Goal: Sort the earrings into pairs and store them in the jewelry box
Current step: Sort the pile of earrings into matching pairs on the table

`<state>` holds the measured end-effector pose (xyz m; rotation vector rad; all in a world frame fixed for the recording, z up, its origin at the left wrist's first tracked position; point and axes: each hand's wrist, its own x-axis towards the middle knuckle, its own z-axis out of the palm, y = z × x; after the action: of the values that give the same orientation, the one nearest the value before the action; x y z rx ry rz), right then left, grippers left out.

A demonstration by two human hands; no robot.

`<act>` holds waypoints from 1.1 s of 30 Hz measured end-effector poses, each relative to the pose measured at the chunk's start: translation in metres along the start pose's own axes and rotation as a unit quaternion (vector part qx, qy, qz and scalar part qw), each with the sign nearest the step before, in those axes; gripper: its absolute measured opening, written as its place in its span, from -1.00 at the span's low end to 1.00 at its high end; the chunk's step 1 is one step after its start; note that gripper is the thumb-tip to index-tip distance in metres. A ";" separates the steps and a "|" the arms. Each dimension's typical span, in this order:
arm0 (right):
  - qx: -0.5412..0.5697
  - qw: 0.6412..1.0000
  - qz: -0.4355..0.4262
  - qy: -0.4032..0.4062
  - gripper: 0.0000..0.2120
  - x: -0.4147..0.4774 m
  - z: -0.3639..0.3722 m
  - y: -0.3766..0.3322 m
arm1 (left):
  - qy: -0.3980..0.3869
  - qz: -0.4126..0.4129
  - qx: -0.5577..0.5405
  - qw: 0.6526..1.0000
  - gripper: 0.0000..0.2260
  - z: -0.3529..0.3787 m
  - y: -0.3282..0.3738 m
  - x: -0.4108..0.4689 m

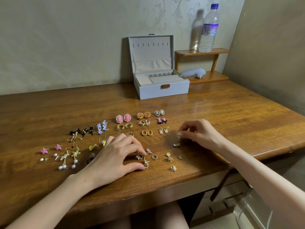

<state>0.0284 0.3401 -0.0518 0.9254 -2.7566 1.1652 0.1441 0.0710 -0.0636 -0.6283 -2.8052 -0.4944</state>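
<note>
I count one box [163, 92], one bottle [209, 30], two pink ovals [119, 118], two pink stars [44, 150], two blue flowers [99, 128], two gold hoops [144, 133], one left hand [113, 156], and one right hand [201, 133] pinching one earring [178, 135].

Dark earring [90, 158], at 9 o'clock of left hand [113, 156]: half covered by the palm edge, shape unreadable.
Gold hoop [129, 134], at its 1 o'clock: partly behind the fingers.
Pale earring [178, 135], pinched by right hand [201, 132]: too small to make out.
Left forearm [49, 199], right forearm [264, 179]: cut off at frame's 7 and 4 o'clock.
</note>
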 end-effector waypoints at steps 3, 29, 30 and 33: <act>0.033 0.999 0.022 -0.003 -0.93 0.001 -0.002 0.001 | -0.001 0.004 0.000 1.000 -0.63 0.000 0.001 -0.002; -0.102 0.993 -0.056 -0.009 -0.76 -0.015 0.005 -0.003 | 0.069 -0.024 0.022 0.997 -0.71 -0.008 0.000 -0.002; -0.104 0.993 -0.058 -0.006 -0.77 -0.015 0.006 -0.003 | 0.072 -0.025 0.022 0.997 -0.71 -0.008 0.002 0.002; -0.099 0.993 -0.060 -0.003 -0.83 -0.015 0.007 -0.003 | 0.062 -0.027 0.023 0.997 -0.79 -0.008 0.009 0.015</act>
<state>0.0440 0.3414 -0.0580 1.0536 -2.7140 0.8537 0.1364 0.0816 -0.0493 -0.4950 -2.7133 -0.4603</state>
